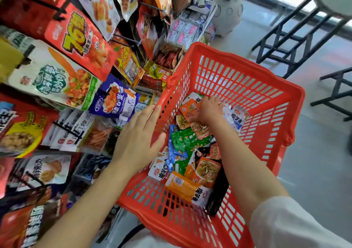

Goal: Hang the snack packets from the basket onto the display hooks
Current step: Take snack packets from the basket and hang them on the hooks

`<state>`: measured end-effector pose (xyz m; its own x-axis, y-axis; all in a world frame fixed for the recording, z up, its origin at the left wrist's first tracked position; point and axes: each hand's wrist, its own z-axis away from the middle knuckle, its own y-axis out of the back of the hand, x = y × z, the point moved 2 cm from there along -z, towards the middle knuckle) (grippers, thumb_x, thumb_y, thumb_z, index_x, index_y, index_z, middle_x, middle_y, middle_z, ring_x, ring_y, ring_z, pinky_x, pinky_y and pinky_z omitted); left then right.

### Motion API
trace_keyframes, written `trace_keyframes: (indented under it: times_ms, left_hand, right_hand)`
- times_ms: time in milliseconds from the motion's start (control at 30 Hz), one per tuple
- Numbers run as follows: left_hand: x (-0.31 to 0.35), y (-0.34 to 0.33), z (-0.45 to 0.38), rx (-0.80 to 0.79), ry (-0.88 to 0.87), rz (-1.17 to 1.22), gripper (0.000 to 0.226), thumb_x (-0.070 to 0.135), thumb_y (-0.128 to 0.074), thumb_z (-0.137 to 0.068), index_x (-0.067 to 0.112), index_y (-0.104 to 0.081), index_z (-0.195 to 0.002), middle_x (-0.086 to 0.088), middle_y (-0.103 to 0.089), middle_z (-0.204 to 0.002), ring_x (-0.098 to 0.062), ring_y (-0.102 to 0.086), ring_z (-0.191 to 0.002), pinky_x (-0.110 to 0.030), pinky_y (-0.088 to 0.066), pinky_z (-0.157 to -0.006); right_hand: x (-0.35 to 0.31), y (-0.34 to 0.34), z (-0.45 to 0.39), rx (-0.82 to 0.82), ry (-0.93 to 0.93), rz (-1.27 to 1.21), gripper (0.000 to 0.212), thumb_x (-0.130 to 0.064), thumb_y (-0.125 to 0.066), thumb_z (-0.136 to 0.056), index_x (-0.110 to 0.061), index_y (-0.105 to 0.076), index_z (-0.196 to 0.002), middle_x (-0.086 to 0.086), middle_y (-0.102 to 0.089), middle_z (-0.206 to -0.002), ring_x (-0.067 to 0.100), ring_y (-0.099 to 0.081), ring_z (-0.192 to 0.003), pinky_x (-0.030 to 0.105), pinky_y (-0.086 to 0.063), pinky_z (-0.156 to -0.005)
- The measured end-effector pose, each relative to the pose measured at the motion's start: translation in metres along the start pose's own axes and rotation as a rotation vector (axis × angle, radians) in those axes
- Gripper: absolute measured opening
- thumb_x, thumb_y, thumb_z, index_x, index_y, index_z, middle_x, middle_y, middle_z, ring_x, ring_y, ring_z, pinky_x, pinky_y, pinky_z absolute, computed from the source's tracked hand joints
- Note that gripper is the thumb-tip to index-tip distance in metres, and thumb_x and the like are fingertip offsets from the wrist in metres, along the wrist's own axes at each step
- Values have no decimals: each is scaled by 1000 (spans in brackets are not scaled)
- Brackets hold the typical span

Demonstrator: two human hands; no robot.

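We are gripping an orange packet [190,108] with our right hand [208,109] inside the red basket [247,88]; our left hand [136,139], fingers flat, is resting against its rim, grey floor [314,162] beneath.

Basket [236,70] top open; hanging packets [80,44] crowd left.

Red slotted plastic basket [238,80] w/ glossy foil-plastic snack pkts [190,186]; matt black metal hooks [127,39]; smooth floor [314,162].

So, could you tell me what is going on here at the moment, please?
A person is restocking a snack display. Their right hand reaches into the red basket and closes on an orange snack packet in the pile. Their left hand rests open on the basket's rim, beside the packets hanging on the display hooks.
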<state>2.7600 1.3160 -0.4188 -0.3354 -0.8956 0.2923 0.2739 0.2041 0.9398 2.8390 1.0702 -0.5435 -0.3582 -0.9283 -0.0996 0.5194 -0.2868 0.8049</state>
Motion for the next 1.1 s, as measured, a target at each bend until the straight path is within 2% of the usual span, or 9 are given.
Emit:
trace_keyframes:
  times_ms: [133, 300, 533, 600, 633, 667, 800, 967, 1100]
  left_hand:
    - [1, 1, 1, 11, 1, 6, 73, 53, -31, -97, 17, -25, -160, -4, -32, -161, -27, -35, -144, -48, -40, -110]
    - [1, 1, 2, 30, -13, 15, 72, 52, -32, -97, 15, -26, -159, -5, -34, -160, -26, -36, -141, -48, -43, -107]
    - [1, 1, 2, 32, -11, 30, 68, 47, -41, -101, 17, -23, -160, -3, -30, -162, -24, -29, -144, -47, -38, -112]
    - [1, 1, 1, 33, -10, 32, 69, 43, -46, -101, 18, -23, -160, -4, -31, -162, -23, -30, -143, -47, -39, -111]
    - [1, 2, 1, 41, -19, 29, 68, 41, -48, -101, 17, -24, -160, -5, -33, -161, -24, -32, -142, -47, -41, -110]
    - [2, 2, 1, 53, -30, 27, 67, 39, -51, -101, 15, -27, -159, -7, -35, -160, -26, -34, -140, -48, -43, -108]
    - [2, 3, 1, 51, -15, 30, 69, 37, -55, -99, 14, -28, -159, -7, -35, -161, -27, -35, -142, -48, -41, -110]
    - [6, 6, 4, -1, 12, 28, 70, 40, -50, -102, 18, -20, -161, -4, -26, -165, -25, -27, -148, -44, -32, -116]
    - [11, 14, 9, 7, 29, 32, 68, 46, -47, -102, 17, -26, -160, -8, -23, -165, -28, -21, -152, -48, -26, -120]
  right_hand:
    - [1, -1, 6, 11, 25, 0, 123, -75, -79, -59, -1, -32, -146, 20, -38, -150, 39, -29, -144, 56, -28, -116]
    - [9, 12, 11, -23, 56, -43, 99, -70, -83, -59, -9, -49, -130, 19, -43, -142, 37, -35, -136, 52, -37, -111]
    - [17, 27, 23, -140, 103, -368, 93, -26, -88, -76, -5, -38, -151, 14, -46, -152, 35, -47, -136, 42, -41, -108]
    - [19, 29, 24, -146, 102, -393, 52, -25, -87, -77, -8, -61, -119, 11, -65, -119, 32, -58, -112, 32, -50, -84]
    - [19, 31, 27, -128, 121, -422, 33, -25, -88, -77, -15, -62, -94, 4, -64, -95, 28, -58, -98, 26, -47, -69]
    - [20, 34, 29, -113, 140, -473, 32, -26, -88, -75, -16, -58, -83, 1, -61, -84, 26, -58, -91, 27, -45, -64]
    - [30, 47, 38, -83, 127, -677, 40, -20, -88, -75, -7, -68, -106, 12, -74, -105, 31, -71, -97, 49, -55, -94]
    - [39, 54, 64, -122, 182, -690, 27, -15, -83, -80, -14, -66, -100, 3, -73, -93, 27, -70, -89, 50, -54, -95]
    - [43, 66, 98, -46, 195, -1029, 23, -15, -84, -79, -14, -70, -97, 9, -77, -90, 30, -73, -81, 53, -59, -85]
